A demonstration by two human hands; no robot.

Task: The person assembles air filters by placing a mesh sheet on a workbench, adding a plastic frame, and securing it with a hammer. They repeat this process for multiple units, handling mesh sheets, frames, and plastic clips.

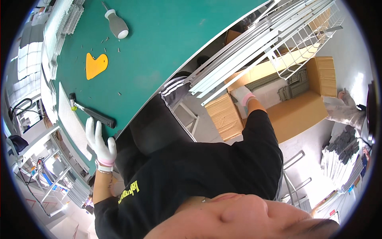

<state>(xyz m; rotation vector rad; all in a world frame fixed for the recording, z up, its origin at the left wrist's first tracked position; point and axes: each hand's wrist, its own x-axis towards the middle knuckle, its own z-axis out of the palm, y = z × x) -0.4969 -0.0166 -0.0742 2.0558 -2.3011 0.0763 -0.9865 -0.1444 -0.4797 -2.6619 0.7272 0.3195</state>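
My left hand [100, 142], in a white glove, rests flat on the edge of the green table [159, 36], fingers apart and holding nothing. Just beyond its fingertips lies a hammer with a black handle [97, 116]. My right hand [243, 95], also gloved, reaches down into an open cardboard box [294, 115] on the floor; its fingers are partly hidden by white metal rails, and what it touches is unclear. Grey plastic parts [274, 81] lie inside the box.
An orange scraper [96, 65], a grey-handled screwdriver [116, 26] and scattered small screws lie on the table. White mesh panels [73, 121] lie along its left edge. A white wire rack and rails [278, 36] overhang the box. Stacks of grey parts [342, 155] are at right.
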